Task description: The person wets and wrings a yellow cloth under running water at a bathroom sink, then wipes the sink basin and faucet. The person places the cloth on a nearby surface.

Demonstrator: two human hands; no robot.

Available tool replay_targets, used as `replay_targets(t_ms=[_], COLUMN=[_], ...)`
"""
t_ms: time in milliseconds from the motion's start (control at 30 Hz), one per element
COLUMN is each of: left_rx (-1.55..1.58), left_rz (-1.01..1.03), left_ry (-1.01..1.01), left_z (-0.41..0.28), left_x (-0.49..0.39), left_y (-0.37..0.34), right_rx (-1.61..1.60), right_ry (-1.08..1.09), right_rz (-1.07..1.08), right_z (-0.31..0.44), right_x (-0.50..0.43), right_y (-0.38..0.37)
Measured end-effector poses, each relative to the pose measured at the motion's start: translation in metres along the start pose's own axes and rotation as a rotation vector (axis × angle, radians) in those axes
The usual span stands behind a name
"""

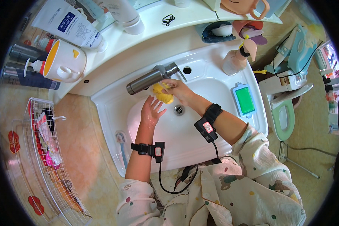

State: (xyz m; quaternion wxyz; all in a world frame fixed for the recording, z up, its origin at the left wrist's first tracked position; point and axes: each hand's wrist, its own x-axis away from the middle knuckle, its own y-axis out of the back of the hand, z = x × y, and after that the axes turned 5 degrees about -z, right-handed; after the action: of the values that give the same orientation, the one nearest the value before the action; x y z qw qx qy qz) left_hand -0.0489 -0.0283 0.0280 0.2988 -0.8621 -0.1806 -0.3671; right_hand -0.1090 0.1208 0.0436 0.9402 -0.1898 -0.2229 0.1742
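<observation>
My right hand grips a soft-looking yellow thing just below the spout of a brushed-metal faucet; I cannot tell whether it is a sponge or a toy. Close to its lower left side, my left hand is held palm up, fingers spread and wet, with nothing in it. Both hands are over a white ceramic washbasin, near its metal drain. A black strap with a small box and cable is around each wrist. Running water cannot be made out.
Right on the rim lie a green soap bar in a blue dish and a pump bottle. A brush rests at the left rim. The shelf above holds a mug and tubes. A wire basket hangs left; a toilet stands right.
</observation>
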Motion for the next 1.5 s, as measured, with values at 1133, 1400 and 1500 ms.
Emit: replay_targets(t_ms=[1133,1400,1500], left_rx=[-0.022,-0.178,-0.172], left_rz=[0.385,0.543,0.463], left_ry=[-0.131,-0.122,-0.034], left_z=[0.013,0.010,0.010], left_x=[-0.014,-0.010,-0.017], left_y=[-0.014,-0.048,-0.064], right_rx=[0.019,0.600,0.871], right_ry=[0.170,0.047,0.122], right_rz=[-0.178,-0.147,-0.178], right_z=[0.064,0.030,0.009], right_x=[0.072,0.080,0.076], right_y=[0.086,0.094,0.087])
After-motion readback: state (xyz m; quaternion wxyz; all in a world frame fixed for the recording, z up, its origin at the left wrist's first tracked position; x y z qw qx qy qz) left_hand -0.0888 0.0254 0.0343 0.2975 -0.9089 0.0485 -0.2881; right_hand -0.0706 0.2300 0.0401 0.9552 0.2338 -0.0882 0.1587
